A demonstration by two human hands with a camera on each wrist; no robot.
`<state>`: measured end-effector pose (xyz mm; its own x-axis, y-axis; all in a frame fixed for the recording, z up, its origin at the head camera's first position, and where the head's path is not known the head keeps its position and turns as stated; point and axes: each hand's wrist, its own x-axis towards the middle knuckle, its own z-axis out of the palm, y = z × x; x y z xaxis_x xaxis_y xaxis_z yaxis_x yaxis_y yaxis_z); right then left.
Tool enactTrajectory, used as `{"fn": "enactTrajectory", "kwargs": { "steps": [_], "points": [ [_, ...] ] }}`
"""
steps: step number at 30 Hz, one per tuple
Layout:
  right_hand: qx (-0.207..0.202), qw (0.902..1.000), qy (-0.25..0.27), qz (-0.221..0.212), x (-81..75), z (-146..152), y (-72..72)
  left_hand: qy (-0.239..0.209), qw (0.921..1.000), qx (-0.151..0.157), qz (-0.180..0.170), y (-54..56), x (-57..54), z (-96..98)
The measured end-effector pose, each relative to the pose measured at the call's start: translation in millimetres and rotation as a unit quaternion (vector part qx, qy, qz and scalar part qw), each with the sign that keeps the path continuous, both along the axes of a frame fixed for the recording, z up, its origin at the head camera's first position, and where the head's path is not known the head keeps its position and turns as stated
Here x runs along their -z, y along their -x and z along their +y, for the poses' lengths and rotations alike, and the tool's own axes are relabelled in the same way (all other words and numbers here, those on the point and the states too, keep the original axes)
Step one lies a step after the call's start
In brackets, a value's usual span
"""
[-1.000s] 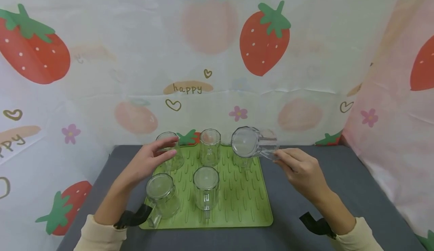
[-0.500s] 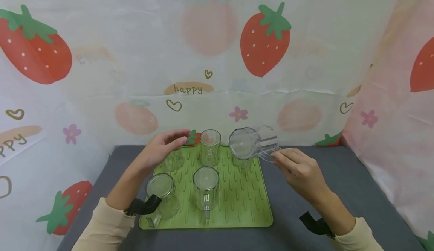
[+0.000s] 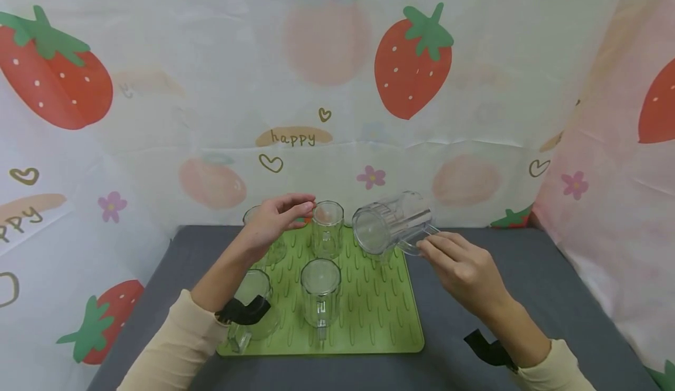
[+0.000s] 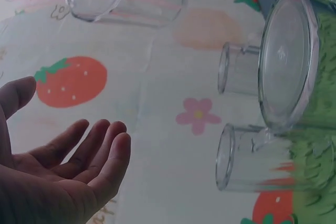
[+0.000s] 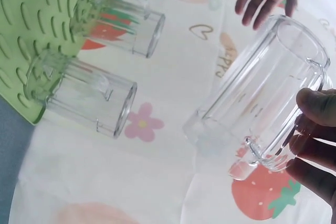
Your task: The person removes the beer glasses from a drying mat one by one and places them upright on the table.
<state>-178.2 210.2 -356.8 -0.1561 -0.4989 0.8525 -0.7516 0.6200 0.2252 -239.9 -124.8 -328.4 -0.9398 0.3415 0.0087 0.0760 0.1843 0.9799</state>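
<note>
From my remote seat I see the fingers of the right hand (image 3: 464, 271) pinching a clear glass mug (image 3: 390, 221) by its handle, holding it tilted in the air above the back right of a green mat (image 3: 374, 320). The left hand (image 3: 274, 221) grasps nothing, its fingers loosely bent, facing that mug but apart from it. Below, five similar mugs (image 3: 321, 291) stand on the mat, three behind and two in front. The mat has elongated ridges and lies on a dark grey tabletop (image 3: 453, 326). Behind hangs a white backdrop (image 3: 501, 80) printed with strawberries, flowers and hearts, turning pinkish at the picture's right.
</note>
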Motion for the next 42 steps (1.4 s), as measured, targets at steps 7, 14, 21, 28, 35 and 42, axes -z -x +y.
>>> {"fn": "enactTrajectory", "kwargs": {
  "steps": [7, 14, 21, 28, 35, 42],
  "points": [
    [-0.014, 0.9997, -0.019, 0.012, 1.7, -3.2, -1.8, -0.012, 0.9992, 0.024, -0.029, 6.4, 3.3, 22.6],
    [-0.018, 0.9989, -0.038, 0.020, 5.6, -4.8, -1.7, -0.022, 0.9943, 0.082, -0.065, 10.1, 7.4, 40.5],
    [-0.036, 0.9984, -0.034, 0.028, 10.2, -8.4, -0.4, -0.030, 0.9870, 0.104, -0.119, 12.8, 10.6, 56.4],
    [-0.046, 0.9977, -0.034, 0.035, 13.2, -12.0, -1.0, -0.064, 0.9768, 0.099, -0.179, 14.1, 13.6, 67.8],
    [-0.050, 0.9972, -0.044, 0.036, 15.8, -14.3, -2.0, -0.093, 0.9660, 0.121, -0.209, 14.5, 16.4, 72.9],
    [-0.048, 0.9971, -0.048, 0.033, 16.7, -14.9, -3.7, -0.067, 0.9581, 0.157, -0.230, 17.9, 22.3, 75.5]
  ]
}}
